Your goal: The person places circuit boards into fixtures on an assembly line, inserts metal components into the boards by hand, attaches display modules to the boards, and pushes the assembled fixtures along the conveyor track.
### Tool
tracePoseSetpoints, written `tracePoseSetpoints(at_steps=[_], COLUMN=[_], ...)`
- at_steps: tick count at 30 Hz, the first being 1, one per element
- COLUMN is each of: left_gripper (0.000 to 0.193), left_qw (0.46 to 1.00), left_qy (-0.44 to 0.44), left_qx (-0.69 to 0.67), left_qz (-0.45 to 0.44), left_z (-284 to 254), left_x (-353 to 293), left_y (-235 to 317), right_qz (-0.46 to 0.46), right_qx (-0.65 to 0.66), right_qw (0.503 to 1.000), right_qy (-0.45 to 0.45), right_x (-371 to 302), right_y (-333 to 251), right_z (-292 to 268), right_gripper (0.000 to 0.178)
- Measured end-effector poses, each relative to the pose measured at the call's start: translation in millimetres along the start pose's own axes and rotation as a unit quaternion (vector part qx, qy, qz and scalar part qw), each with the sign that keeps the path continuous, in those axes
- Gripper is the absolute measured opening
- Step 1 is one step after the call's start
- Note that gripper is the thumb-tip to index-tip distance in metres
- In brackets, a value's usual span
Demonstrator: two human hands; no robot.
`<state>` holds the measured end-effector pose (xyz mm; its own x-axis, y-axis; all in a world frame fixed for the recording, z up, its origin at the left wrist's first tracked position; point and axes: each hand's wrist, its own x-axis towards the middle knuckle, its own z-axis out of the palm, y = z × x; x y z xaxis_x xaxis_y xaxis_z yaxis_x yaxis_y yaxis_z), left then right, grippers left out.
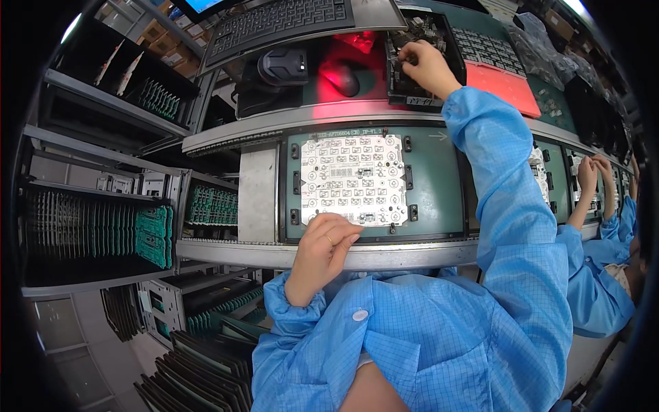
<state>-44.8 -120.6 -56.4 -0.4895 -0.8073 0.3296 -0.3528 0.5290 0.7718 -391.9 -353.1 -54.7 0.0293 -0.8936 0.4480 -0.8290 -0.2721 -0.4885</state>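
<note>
A white circuit board panel (353, 196) with rows of printed outlines lies in a green carrier tray (436, 199) in front of me. Several small dark parts stand on it. At its lower edge is my left hand (321, 250), fingers bent and drawn together, the tips near the board; anything between them is too small to make out. My right arm stretches up and forward. My right hand (429, 67) is over a black bin (449, 34) of small dark components, thumb and fingers closed in a pinch. Whatever it holds is hidden.
A keyboard (278, 27), a scanner (283, 66) and a mouse (341, 79) under red light sit beyond the metal rail (398, 255). A red tray (504, 89) stands right of the bin. Racks of green boards (154, 237) line the left. At right, a co-worker's hands (594, 175) work.
</note>
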Motion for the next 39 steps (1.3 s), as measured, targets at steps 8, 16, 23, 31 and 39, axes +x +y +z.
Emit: tracePoseSetpoints(at_steps=[8,16,23,31,39], left_gripper=[0.012,0.050,0.045,0.029,0.024], left_qw=[0.996,0.915,0.892,0.880,0.931], left_qy=[0.016,0.044,0.027,0.048,0.022], left_qx=[-0.066,-0.341,-0.390,-0.371,-0.210], left_qz=[-0.059,-0.210,-0.228,-0.294,-0.298], left_z=[10.9,45.1,68.9,53.7,45.3], left_x=[26.7,48.4,50.0,49.7,53.5], left_y=[-3.0,-11.3,-21.3,-16.0,-10.1], right_qz=[0.127,0.245,0.282,0.264,0.217], right_qx=[0.351,0.500,0.600,0.541,0.551], right_qw=[0.928,0.805,0.712,0.778,0.779], right_qy=[-0.014,-0.203,-0.231,-0.181,-0.204], right_x=[-17.1,-149.0,-190.2,-199.3,-200.3], right_y=[-19.8,-113.5,-118.8,-108.7,-108.0], right_z=[-46.8,-37.6,-16.2,-11.2,-17.3], right_gripper=[0.020,0.019,0.022,0.027,0.043])
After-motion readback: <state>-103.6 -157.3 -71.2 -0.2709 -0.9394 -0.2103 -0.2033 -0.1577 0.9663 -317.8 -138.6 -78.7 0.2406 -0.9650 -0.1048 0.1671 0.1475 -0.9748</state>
